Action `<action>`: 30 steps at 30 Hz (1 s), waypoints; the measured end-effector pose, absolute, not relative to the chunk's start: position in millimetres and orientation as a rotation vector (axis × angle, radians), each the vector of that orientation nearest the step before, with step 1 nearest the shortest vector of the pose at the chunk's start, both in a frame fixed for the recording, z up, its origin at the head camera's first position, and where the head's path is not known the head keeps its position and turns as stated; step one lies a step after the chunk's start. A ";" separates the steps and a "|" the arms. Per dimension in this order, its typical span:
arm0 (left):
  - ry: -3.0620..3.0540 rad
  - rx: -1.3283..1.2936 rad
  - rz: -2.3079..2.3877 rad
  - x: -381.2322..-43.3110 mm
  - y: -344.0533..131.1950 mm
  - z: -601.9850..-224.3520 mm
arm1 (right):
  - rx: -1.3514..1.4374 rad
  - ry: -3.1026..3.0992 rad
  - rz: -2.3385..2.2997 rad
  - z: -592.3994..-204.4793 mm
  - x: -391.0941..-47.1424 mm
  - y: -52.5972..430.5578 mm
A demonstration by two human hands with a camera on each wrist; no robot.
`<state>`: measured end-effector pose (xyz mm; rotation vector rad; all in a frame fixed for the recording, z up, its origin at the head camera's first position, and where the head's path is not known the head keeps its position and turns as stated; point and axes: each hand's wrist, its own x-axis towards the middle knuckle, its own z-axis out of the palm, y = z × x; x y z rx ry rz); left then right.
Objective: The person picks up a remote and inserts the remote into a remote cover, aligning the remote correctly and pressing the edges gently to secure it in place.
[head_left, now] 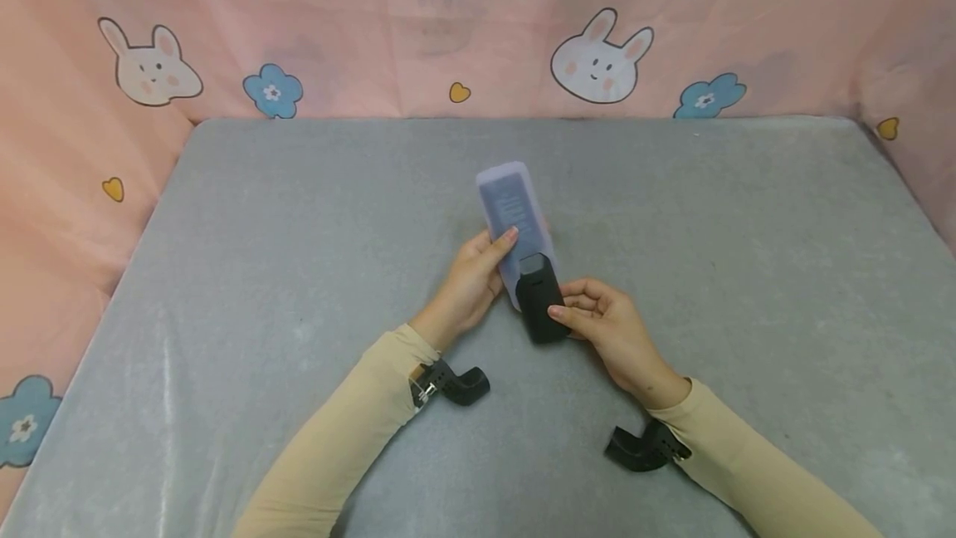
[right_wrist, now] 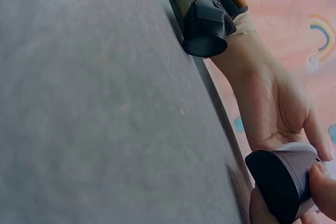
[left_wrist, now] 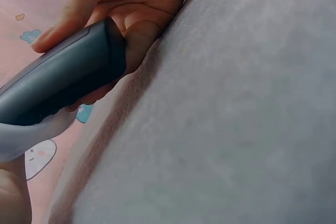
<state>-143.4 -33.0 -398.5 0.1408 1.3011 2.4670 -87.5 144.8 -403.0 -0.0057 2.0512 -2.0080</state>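
Observation:
My left hand (head_left: 466, 285) grips a long, flat, pale purple case (head_left: 511, 202) with a grey-blue panel and faint lettering, its thumb lying across the top face. A dark, oblong, round-edged device (head_left: 541, 301) is pinched between thumb and fingers of my right hand (head_left: 608, 330). The device overlaps the near end of the case in the head view. In the left wrist view the dark device (left_wrist: 68, 72) meets the pale rim of the case (left_wrist: 39, 137). The right wrist view shows the device's dark end (right_wrist: 273, 184), with the left palm (right_wrist: 273, 103) behind it.
A grey cloth-covered table (head_left: 299, 272) lies under both hands. Pink curtains (head_left: 358, 23) with rabbits and flowers stand along its back and sides. Each wrist carries a black camera mount, on the left (head_left: 451, 383) and on the right (head_left: 646, 447).

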 end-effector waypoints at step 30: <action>1.389 0.008 2.463 -141.1 -27.7 -399.8 | -0.001 2.052 -2.051 -401.2 -85.9 143.8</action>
